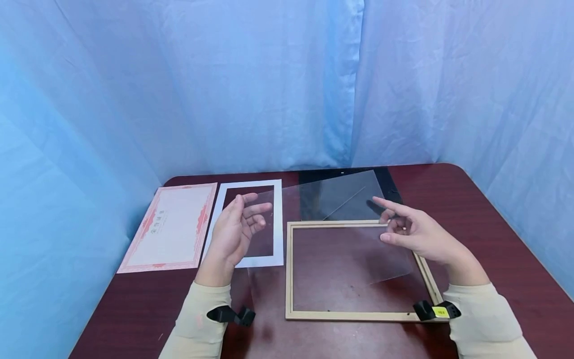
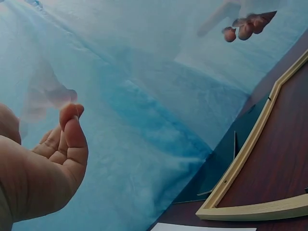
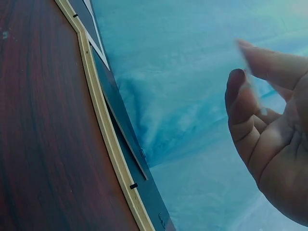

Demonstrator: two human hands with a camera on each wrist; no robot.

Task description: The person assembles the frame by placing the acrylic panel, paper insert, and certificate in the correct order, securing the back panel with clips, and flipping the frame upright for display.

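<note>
Fingers [image 1: 251,209] of both hands loosely spread, pinching clear sheet [image 1: 332,229] edges, above wooden frame [image 1: 358,315]

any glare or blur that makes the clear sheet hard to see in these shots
Head view: sharp; faint sheen marks the clear sheet over the wooden frame. Left wrist view: sheet nearly invisible, reflected fingertips blurred. Right wrist view: right hand soft, sheet edge a blur.

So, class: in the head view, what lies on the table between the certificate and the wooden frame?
The white mat lies between the certificate and the frame, partly behind the left hand.
</note>
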